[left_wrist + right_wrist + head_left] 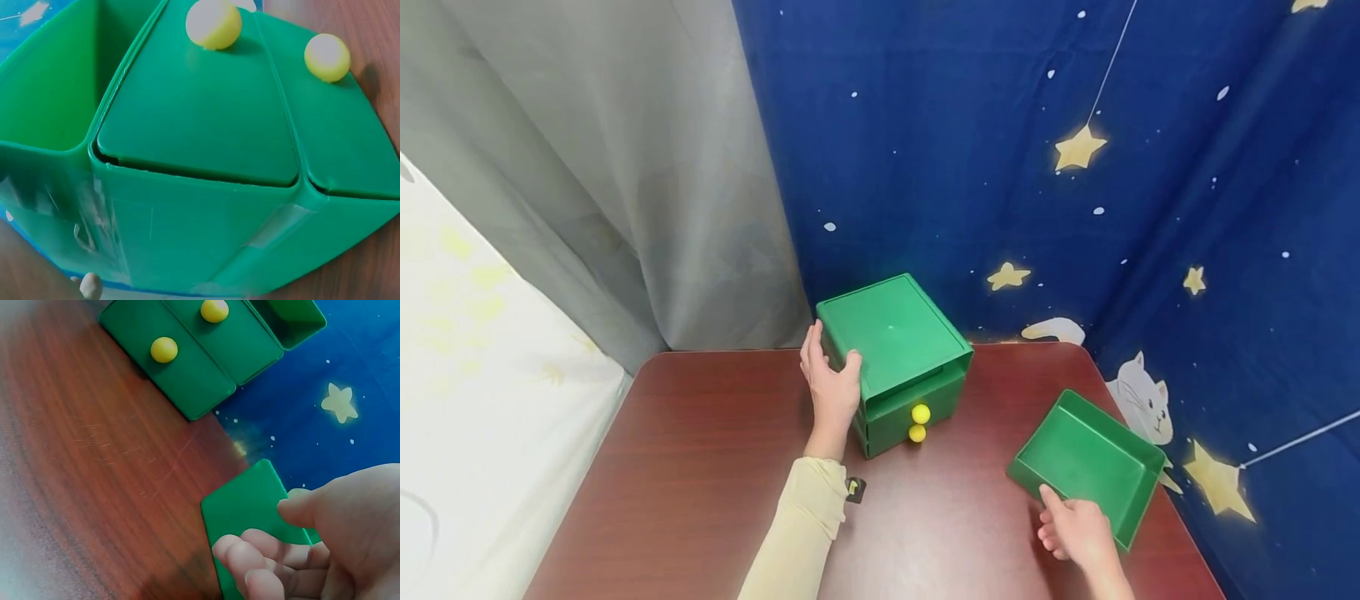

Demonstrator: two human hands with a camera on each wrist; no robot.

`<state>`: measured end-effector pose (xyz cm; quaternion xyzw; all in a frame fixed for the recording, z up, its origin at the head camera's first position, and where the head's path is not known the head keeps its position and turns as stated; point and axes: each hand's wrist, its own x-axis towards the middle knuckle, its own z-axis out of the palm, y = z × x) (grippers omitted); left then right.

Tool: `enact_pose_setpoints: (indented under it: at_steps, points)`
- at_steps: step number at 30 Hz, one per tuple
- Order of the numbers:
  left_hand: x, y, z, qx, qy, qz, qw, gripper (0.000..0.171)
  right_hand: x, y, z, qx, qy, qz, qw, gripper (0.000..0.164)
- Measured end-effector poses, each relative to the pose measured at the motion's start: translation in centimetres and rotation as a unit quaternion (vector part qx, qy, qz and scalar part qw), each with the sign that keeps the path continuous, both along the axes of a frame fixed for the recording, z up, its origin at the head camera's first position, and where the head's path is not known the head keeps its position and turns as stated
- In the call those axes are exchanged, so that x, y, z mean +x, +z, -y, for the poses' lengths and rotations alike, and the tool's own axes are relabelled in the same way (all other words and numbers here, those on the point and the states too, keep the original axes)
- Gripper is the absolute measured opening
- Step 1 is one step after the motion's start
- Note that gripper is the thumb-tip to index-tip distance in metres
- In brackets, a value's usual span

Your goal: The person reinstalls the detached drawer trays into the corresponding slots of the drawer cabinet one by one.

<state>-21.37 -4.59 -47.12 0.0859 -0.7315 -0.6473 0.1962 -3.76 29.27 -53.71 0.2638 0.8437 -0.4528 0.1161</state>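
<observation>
Left hand (832, 387) lay spread against a boxy green plastic cabinet (895, 333).
Near right, half-curled right hand (1081, 530) met a shallow green plastic tray (1093, 458); grip unclear.

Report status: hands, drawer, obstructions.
Left hand at cabinet. Right hand at drawer, drawer outside cabinet. Top slot open; nothing visibly blocking it.

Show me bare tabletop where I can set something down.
Free: the table left of the left sleeve, and the patch between the green cabinet and the loose drawer. Crowded: the right edge, with that drawer and right hand, and the back middle, under the cabinet.
</observation>
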Motion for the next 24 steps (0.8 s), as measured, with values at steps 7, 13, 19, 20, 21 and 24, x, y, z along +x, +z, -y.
enact_pose_setpoints:
  at_steps: [7,13,19,20,21,24]
  points:
    - [0.3,-0.1,-0.4,-0.024,0.045,-0.022,0.9984,0.075,0.4,-0.5,-0.6,0.022,-0.002,0.022,1.0,0.06]
    - [0.8,0.1,-0.7,-0.035,0.06,-0.045,0.9966,0.073,0.7,-1.1,-1.1,0.017,-0.011,0.046,0.999,0.071]
    - [0.9,0.1,-1.0,-0.045,0.067,-0.058,0.995,0.073,0.9,-1.8,-1.1,0.031,-0.017,0.038,0.999,0.069]
    - [0.9,0.1,-1.0,-0.045,0.066,-0.059,0.995,0.073,0.9,-1.8,-1.1,0.035,-0.014,0.033,0.999,0.068]
    - [0.9,0.1,-1.0,-0.046,0.063,-0.059,0.9952,0.074,0.9,-1.9,-1.1,0.041,-0.011,0.029,0.999,0.067]
    - [0.7,0.1,-0.7,-0.049,0.049,-0.048,0.9965,0.077,0.9,-2.0,-1.1,0.058,-0.01,0.03,0.998,0.065]
